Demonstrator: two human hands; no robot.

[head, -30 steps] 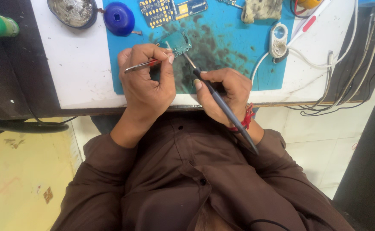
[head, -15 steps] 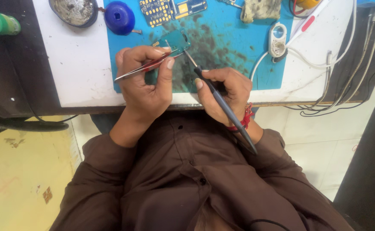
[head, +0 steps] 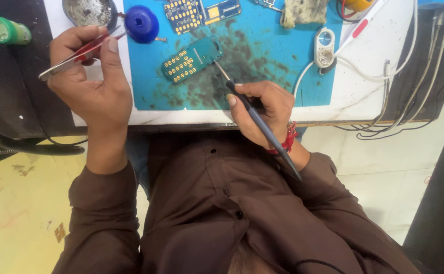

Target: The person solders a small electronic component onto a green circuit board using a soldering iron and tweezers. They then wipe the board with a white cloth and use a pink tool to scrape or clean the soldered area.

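Observation:
A small green circuit board (head: 190,60) with gold pads lies tilted on the stained blue work mat (head: 262,71). My right hand (head: 260,109) grips a dark soldering iron (head: 262,124) like a pen, its thin tip just right of the board's edge. My left hand (head: 93,78) is over the mat's left edge, pinching metal tweezers (head: 77,55) with red grips; their points reach toward a blue round cap (head: 141,23) and a grey tin (head: 87,10).
Another circuit board (head: 201,11) and a dirty sponge (head: 303,11) lie at the mat's far edge. A white oval device (head: 325,48) with white cables sits to the right. A green bottle (head: 4,29) lies far left. My brown shirt fills the foreground.
My left hand with the tweezers has swung left, off the green board, toward the tin and the blue cap. The board now lies uncovered. My right hand keeps the iron near it.

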